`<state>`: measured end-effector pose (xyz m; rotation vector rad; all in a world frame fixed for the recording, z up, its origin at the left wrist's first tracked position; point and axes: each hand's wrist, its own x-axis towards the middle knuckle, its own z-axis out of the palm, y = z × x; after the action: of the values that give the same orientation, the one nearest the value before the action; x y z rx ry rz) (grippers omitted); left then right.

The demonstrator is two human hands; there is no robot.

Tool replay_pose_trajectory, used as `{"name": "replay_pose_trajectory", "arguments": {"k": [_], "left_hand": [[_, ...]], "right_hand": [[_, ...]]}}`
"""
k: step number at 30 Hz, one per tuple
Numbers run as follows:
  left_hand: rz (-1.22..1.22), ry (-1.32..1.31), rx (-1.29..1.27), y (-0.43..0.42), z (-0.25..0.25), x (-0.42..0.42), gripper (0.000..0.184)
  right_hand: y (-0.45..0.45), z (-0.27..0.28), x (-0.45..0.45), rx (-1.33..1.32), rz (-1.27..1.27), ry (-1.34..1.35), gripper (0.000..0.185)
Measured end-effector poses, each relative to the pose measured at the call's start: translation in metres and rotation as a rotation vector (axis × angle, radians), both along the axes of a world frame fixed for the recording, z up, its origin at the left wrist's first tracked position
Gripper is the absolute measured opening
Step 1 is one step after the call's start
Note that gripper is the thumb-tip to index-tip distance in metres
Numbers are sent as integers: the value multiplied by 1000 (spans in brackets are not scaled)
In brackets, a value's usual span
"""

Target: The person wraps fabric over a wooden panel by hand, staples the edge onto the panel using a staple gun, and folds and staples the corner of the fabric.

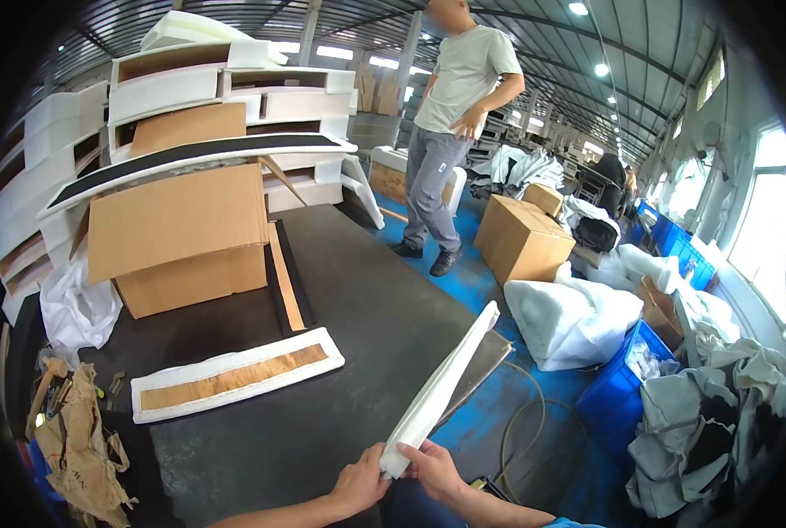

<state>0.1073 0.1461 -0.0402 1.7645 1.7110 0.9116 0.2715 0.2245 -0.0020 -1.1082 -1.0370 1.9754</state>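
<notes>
A long, narrow piece covered in white fabric slants up and to the right, over the right edge of the dark table. Its near end is gripped by my left hand and my right hand, both with closed fingers. The thumb of my right hand presses on the white cover. What lies inside the cover is hidden. To the left, a white-edged panel with a bare wooden strip lies flat on the table.
A cardboard box stands on the table before stacked white padded frames. A person stands beyond the table. At right are another box, a blue bin and fabric heaps. A hose crosses the floor.
</notes>
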Motion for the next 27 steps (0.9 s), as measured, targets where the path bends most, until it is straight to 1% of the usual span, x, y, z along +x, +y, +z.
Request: {"name": "replay_pose_trajectory", "arguments": {"k": [1,3,4,7,9,10,12,15,18,19,21,22,24,25,27], "left_hand": [[1,5,6,0,1,0,71],[21,7,-6,-1,3,2,62],[16,11,3,-1,4,2,62],[3,7,31,-3,9,5,65],[29,-89,-152,-2,14,5,78],[16,-87,-141,-2,16,5,78],[26,-92,43,-5,14,5,76],[-6,-103,87,-2,12,1,77],[-30,-42,38,0,0,-4,77],[-36,-38,16,-5,3,-5,77],[-33,46,119,-2,12,-2,68],[-31,44,113,-4,19,-3,68],[-111,-4,-44,-3,37,-6,71],[-109,0,-37,-4,38,-6,71],[-48,38,74,-6,41,-5,72]], "right_hand": [[0,0,1,-13,22,-7,27],[0,-3,3,-16,39,-11,27],[-1,-5,3,-40,22,-5,25],[-12,-8,3,-86,-33,29,24],[-11,-4,2,-116,-57,72,26],[-8,-4,2,-104,-70,73,26],[-3,-8,3,-69,0,42,27],[8,-6,2,-42,49,-5,28],[5,-9,4,-28,93,-21,28],[3,-8,4,-10,119,-28,28],[-1,-5,5,-57,88,27,27],[-4,-4,4,-90,59,82,26],[-8,-1,4,-81,60,69,26],[-12,1,4,-113,58,95,27],[-11,4,5,-145,69,98,27]]}}
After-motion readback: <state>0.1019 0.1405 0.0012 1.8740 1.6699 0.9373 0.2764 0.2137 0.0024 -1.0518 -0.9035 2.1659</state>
